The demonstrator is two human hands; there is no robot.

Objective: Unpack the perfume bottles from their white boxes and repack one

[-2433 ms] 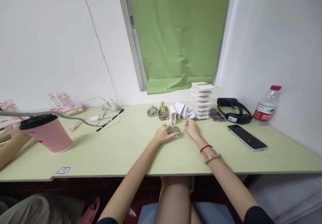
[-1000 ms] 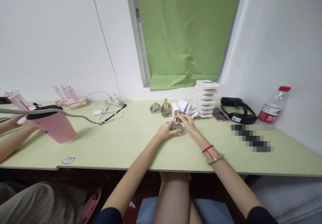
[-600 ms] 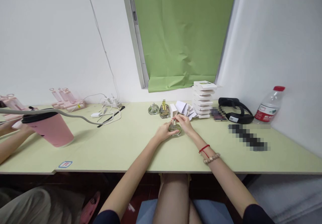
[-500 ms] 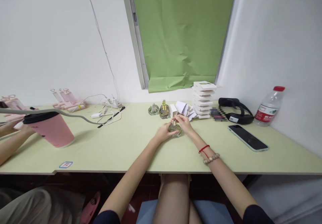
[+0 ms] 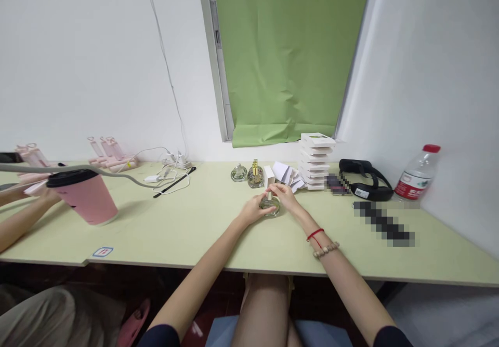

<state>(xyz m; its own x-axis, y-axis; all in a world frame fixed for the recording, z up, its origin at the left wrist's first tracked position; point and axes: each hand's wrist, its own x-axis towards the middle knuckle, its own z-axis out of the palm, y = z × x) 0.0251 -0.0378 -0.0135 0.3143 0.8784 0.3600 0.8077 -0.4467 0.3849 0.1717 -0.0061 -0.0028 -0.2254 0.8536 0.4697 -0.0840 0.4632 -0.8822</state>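
Note:
A round, clear glass perfume bottle (image 5: 272, 208) stands upright on the table between my hands. My left hand (image 5: 252, 210) grips its left side, the thumb lying across the front of the glass. At the bottle's top, the fingers of my right hand (image 5: 284, 197) are pinched around the narrow neck; the fingers partly hide what they touch there. Behind the hands is a small white box (image 5: 268, 176). Farther left are a perfume bottle with gold tops (image 5: 255, 174) beside it and a clear round bottle (image 5: 238, 173).
White boxes (image 5: 315, 162) are stacked beside folded white papers (image 5: 286, 173). To the right lie a black headset (image 5: 370, 186), a water bottle (image 5: 415, 175) and a blurred-out dark object (image 5: 384, 223). Leftward are a pink cup (image 5: 88, 201), cables (image 5: 171, 170) and another person's arm (image 5: 27, 217).
The view has shifted slightly. Both hands stay on the perfume bottle, with the right fingers still at its top; no clear movement of the bottle on the table shows.

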